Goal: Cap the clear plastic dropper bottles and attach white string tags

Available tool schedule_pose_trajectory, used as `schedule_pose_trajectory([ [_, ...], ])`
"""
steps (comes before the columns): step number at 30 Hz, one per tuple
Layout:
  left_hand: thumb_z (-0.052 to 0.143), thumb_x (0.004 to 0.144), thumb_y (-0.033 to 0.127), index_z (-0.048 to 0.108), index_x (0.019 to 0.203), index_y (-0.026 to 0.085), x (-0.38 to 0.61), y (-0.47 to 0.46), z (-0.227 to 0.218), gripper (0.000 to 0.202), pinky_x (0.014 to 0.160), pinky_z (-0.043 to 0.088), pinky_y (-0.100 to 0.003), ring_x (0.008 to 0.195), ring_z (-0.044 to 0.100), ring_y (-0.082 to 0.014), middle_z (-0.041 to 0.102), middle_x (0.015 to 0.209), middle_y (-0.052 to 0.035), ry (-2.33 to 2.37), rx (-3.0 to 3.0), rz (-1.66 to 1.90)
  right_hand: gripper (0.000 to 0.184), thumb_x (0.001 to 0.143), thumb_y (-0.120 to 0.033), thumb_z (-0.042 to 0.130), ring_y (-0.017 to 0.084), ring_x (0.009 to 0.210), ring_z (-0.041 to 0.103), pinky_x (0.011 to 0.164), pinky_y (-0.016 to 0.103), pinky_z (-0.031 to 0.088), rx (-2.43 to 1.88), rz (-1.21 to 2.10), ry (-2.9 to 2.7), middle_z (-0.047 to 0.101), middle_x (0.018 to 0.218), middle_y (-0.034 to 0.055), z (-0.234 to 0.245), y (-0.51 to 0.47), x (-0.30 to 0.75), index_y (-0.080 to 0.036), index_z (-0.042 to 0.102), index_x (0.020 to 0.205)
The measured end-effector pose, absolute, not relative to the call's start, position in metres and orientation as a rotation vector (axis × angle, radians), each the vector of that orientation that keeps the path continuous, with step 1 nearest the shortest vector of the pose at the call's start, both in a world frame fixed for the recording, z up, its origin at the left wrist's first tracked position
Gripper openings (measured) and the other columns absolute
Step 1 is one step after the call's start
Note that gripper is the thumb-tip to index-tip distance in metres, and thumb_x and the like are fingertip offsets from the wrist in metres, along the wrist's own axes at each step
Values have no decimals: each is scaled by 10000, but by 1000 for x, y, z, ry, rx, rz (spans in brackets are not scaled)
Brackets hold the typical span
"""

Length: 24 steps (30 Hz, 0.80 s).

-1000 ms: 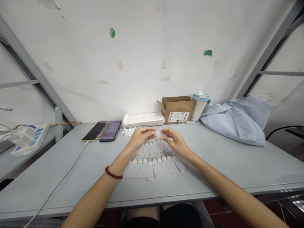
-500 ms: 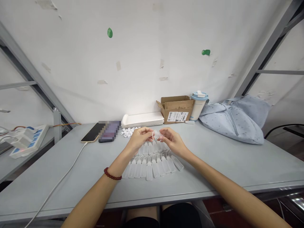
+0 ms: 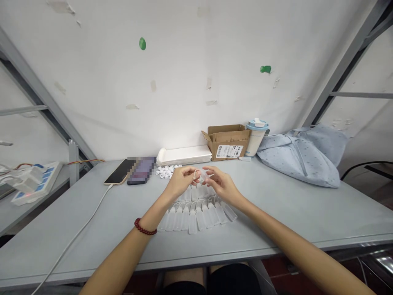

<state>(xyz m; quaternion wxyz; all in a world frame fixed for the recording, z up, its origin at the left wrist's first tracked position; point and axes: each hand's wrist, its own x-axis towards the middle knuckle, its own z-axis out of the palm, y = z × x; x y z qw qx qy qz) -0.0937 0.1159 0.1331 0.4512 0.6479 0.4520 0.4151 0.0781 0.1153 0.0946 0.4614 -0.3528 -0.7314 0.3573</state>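
Translucent plastic piece [image 3: 203,174], held up.
Your left hand [image 3: 180,181] and right hand [image 3: 225,186] pinch it above similar pieces [image 3: 192,223] on the grey table [image 3: 282,196].

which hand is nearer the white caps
Left: the left hand is close beside the caps, just to their right and slightly nearer the camera. The right hand is farther right, beyond the left.

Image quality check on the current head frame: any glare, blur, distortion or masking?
Head view: soft, faint shadows on the wall; wide-angle stretch toward the edges; bright glare on metal at bottom right; pixelated patches masking parts of two devices; translucent piece between the hands has indistinct edges.
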Motion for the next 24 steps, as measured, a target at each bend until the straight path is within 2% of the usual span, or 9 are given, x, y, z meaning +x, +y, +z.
schedule_pose_trajectory([
  [7,567,772,421,662,796,145,-93,115,132,292,610,507,-267,624,612,-152,650,721,-40,1170,1742,1001,302,846,-250,473,152,712,662,645,299,525,-883,850,-1832,585,958,73,95,114,77,-201,495,1144],
  [12,541,786,410,664,856,155,-93,117,130,291,601,502,-251,628,609,-145,667,772,-40,1132,1761,1020,272,844,-296,496,152,695,659,657,310,541,-866,886,-1805,617,948,67,97,114,77,-192,518,1094],
  [16,539,782,408,668,771,145,-93,118,129,293,595,494,-253,631,596,-150,653,724,-45,1106,1768,1012,264,852,-312,489,161,698,663,637,304,538,-872,896,-1813,630,943,68,98,113,77,-186,524,1081],
  [20,552,779,383,659,711,150,-92,116,129,265,577,464,-246,581,565,-142,608,611,-20,1149,1821,1010,236,866,-307,470,182,768,641,669,313,513,-899,679,-1944,646,904,73,97,115,79,-189,543,1056],
  [24,536,798,375,663,725,164,-91,115,128,258,568,437,-242,580,566,-146,607,603,-10,1171,1944,1009,195,871,-299,460,183,796,612,680,301,488,-899,516,-2046,657,872,66,98,115,80,-201,566,1003],
])
